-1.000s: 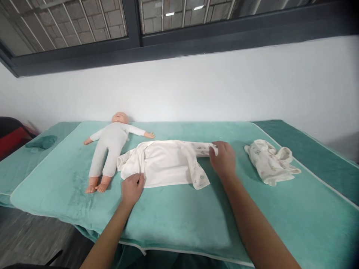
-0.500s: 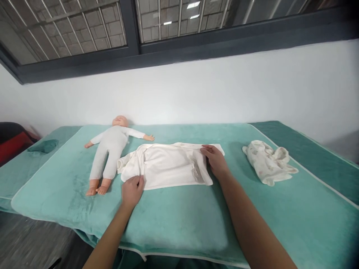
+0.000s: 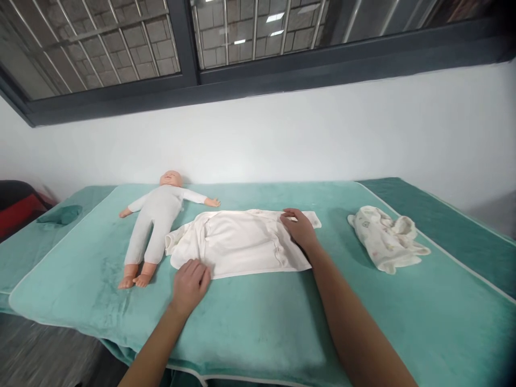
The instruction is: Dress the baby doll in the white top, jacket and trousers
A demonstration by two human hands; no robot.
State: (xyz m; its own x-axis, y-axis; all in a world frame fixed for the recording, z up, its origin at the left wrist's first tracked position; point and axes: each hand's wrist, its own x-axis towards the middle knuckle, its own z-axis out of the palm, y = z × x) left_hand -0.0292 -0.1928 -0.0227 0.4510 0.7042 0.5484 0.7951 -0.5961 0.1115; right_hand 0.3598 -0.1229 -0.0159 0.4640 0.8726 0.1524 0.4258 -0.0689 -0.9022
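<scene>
A cream-white baby shirt (image 3: 245, 242) lies spread on the green cover, its one visible short sleeve end pointing left. Curled at its lower left edge, my left hand (image 3: 191, 282) is closed with the hem at its fingers; the fingertips are partly hidden. My right hand (image 3: 299, 228) rests over the upper right part of the shirt, its fingers laid on the fabric and loosely apart. To the left, a baby doll (image 3: 157, 215) with a white cloth body lies on its back, arms spread, close to the shirt's left end.
A crumpled, patterned white baby garment (image 3: 387, 236) lies to the right. The padded green cover (image 3: 258, 322) ends at a near edge above a dark floor. Behind are a white wall (image 3: 258, 140) and a barred window. Something red and black (image 3: 20, 207) is at far left.
My right hand has shifted slightly left, off the shirt's top edge onto its fabric, and its grip has loosened. My left hand has turned a little at the hem. The view has tilted slightly.
</scene>
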